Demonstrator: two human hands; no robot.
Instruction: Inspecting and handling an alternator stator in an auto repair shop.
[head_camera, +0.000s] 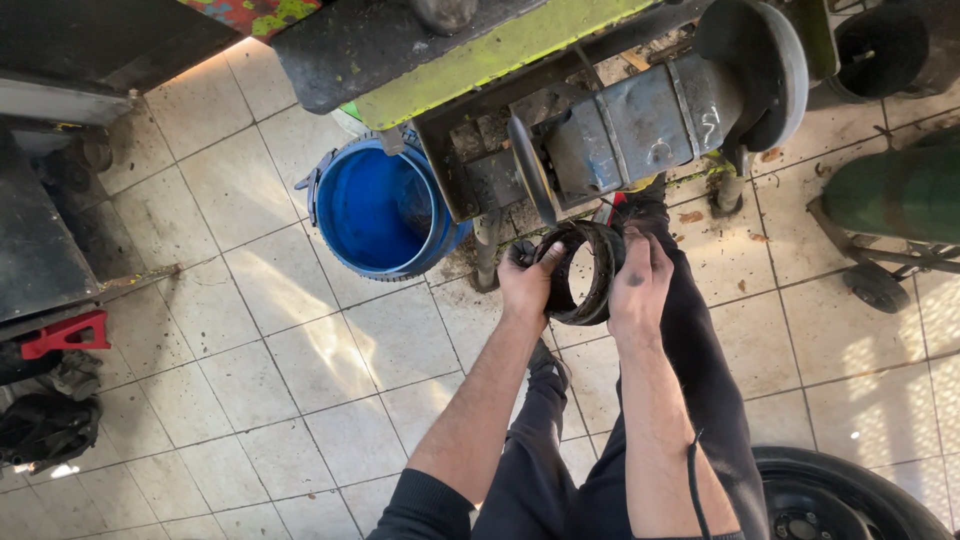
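Both my hands hold a dirty black ring-shaped part (592, 250) with a wide round opening, just below a blue-grey cylinder (640, 125) mounted on a green and black machine. My left hand (527, 285) grips the ring's left rim, thumb over the edge. Against the ring's right side, my right hand (640, 285) is closed with grimy fingers. My dark trouser legs and shoes show beneath the ring.
A blue bucket (375, 210) stands on the tiled floor left of the machine. A black tyre (840, 495) lies at bottom right. A green wheeled tank (895, 195) is at right. A dark bench with a red clamp (65, 335) is at left.
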